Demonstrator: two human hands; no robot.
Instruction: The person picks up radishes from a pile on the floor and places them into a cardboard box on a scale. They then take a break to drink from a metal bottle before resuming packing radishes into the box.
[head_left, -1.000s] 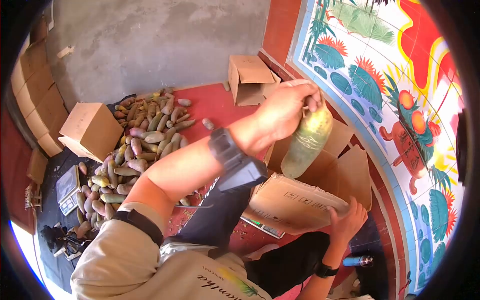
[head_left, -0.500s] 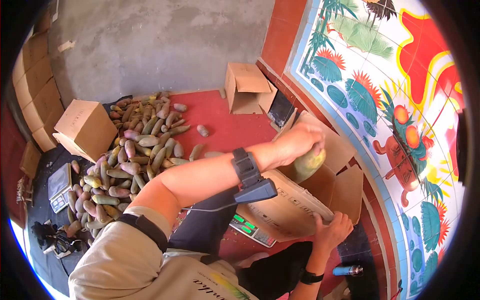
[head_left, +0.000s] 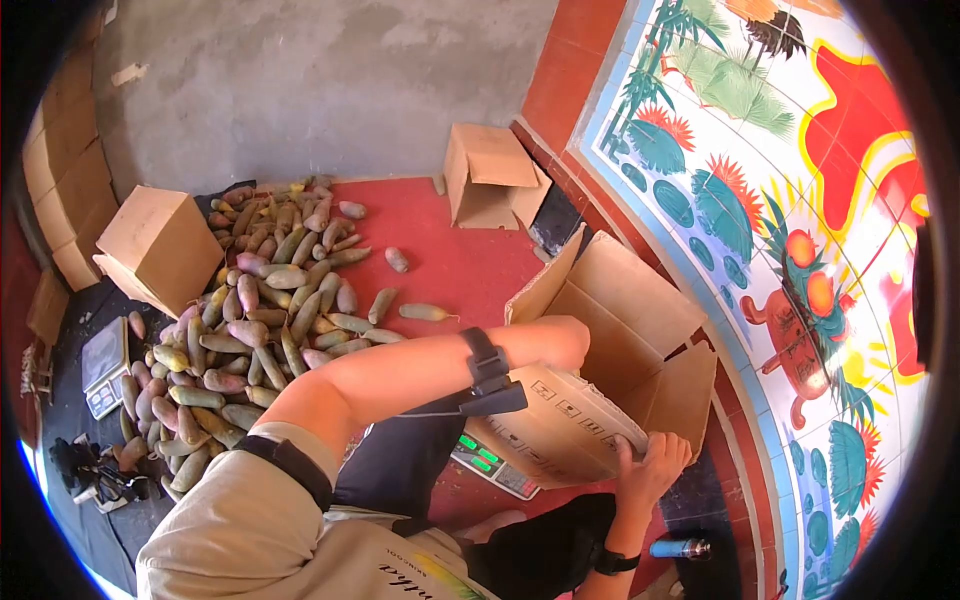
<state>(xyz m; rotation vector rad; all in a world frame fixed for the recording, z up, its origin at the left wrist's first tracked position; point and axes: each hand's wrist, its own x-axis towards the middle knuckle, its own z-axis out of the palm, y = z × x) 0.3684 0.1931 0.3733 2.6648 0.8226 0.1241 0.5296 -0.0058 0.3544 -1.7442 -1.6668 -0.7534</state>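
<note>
A cardboard box (head_left: 570,425) stands tilted in front of me with its flaps up. My left hand (head_left: 567,338) reaches down into it; its fingers and anything in them are hidden behind the near wall. At the near right corner, my right hand (head_left: 655,465) grips the box's edge, thumb on one side and fingers on the other. Beneath the box is a digital scale (head_left: 490,465) with green lit numbers. Left of my left arm lies a big heap of long green and pinkish radishes (head_left: 285,278).
A second open box (head_left: 490,165) stands by the back wall. Another box (head_left: 165,245) sits left of the heap, near a second scale (head_left: 104,365). More boxes (head_left: 75,190) are stacked at far left. A blue bottle (head_left: 680,548) lies at lower right.
My left hand has gone from above the box opening down inside it, with the green-yellow radish it held, now out of sight. My right hand keeps its grip on the edge.
</note>
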